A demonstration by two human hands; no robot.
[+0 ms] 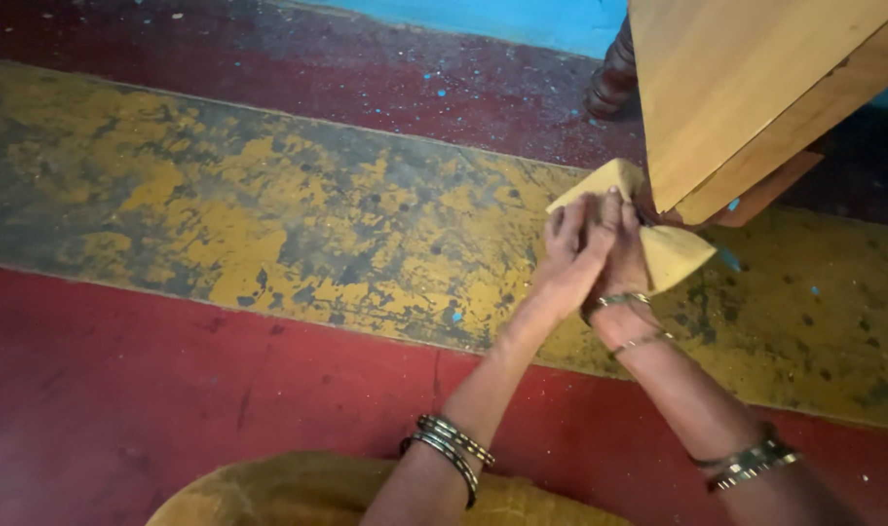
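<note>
Between my palms is a mustard-yellow cloth. Just above my grip, pale honey wood panels. Beneath it, a floor banded dark red and worn, black-blotched yellow.

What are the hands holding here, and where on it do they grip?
Both hands, left hand and right hand, hold a yellow cloth bunched at its middle, against the wooden furniture.
</note>
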